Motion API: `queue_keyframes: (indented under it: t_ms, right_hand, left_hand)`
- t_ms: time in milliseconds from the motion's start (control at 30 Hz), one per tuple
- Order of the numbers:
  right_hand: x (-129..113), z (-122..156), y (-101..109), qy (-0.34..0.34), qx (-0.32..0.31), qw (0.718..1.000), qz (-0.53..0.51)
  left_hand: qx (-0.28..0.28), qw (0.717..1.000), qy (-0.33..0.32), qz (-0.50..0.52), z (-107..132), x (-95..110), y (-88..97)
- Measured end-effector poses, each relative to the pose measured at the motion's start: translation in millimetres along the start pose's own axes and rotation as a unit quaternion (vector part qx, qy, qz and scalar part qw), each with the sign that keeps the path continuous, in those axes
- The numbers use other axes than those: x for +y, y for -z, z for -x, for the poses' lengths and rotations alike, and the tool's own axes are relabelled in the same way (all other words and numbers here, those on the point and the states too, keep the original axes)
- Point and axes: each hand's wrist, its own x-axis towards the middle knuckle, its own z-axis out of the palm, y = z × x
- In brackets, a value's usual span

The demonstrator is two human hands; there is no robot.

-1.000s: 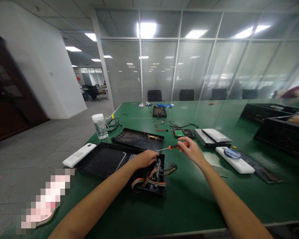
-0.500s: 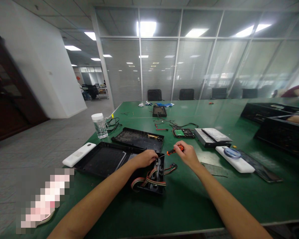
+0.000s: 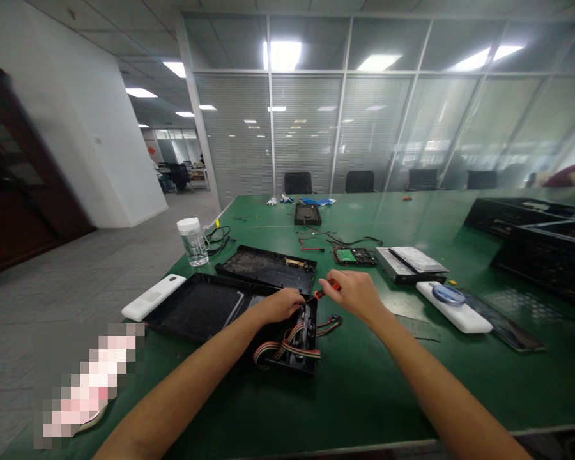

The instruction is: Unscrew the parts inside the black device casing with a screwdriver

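Note:
My right hand [image 3: 357, 292] is closed around a screwdriver [image 3: 334, 285] with an orange and black handle. The screwdriver's shaft points left and down toward the right end of an open black casing [image 3: 191, 306]. At that end my left hand [image 3: 285, 305] rests with its fingers bent together near the tip; whatever they pinch is hidden. A bundle of red, black and white wires [image 3: 294, 345] curls out of the casing just in front of my left hand. Behind lies a second black panel [image 3: 263, 267] with a brass-coloured piece on it.
On the green table [image 3: 364, 396] a clear bottle [image 3: 193, 244] and a white device [image 3: 152, 298] stand to the left. To the right are a circuit board [image 3: 352, 255], a silver drive [image 3: 407, 263], a white power bank [image 3: 453, 310] and black cases [image 3: 541, 259]. Another person's hand shows at the far right edge.
My right hand has moved slightly left with the screwdriver, its handle now nearer the casing and the hand turned more over it. My left hand stays in place. The other person's hand has drawn back rightward.

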Motion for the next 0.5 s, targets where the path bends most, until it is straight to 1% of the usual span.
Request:
queue_keyframes:
  t_ms: [100, 167, 233, 300, 400, 433, 500]
  right_hand:
    - [-27.3, -16.7, 22.3, 0.000, -0.064, 0.995, 0.075]
    - [-41.3, -26.5, 32.0, 0.001, -0.108, 0.991, 0.083]
    - [-48.9, -33.6, 36.2, 0.009, -0.143, 0.987, 0.069]
    - [-50.0, -38.1, 36.3, -0.007, -0.157, 0.985, 0.072]
    - [-44.3, -41.8, 34.3, -0.069, -0.147, 0.982, 0.098]
    - [-41.9, -42.5, 33.9, -0.072, -0.151, 0.982, 0.089]
    - [-38.6, -43.6, 33.8, -0.041, -0.170, 0.983, 0.050]
  left_hand:
    - [0.003, 1.000, -0.005, 0.002, 0.0, 0.5, 0.3]
    - [0.006, 1.000, -0.007, 0.007, 0.1, 0.9, 0.6]
    - [0.008, 1.000, -0.006, 0.013, 0.2, 1.1, 0.7]
    - [0.005, 1.000, -0.003, 0.011, 0.2, 0.9, 0.7]
    - [-0.003, 1.000, 0.005, -0.005, -0.1, 0.3, 0.5]
    - [-0.004, 1.000, 0.008, -0.008, -0.2, 0.1, 0.4]
    - [-0.003, 1.000, 0.008, -0.006, -0.3, -0.1, 0.5]
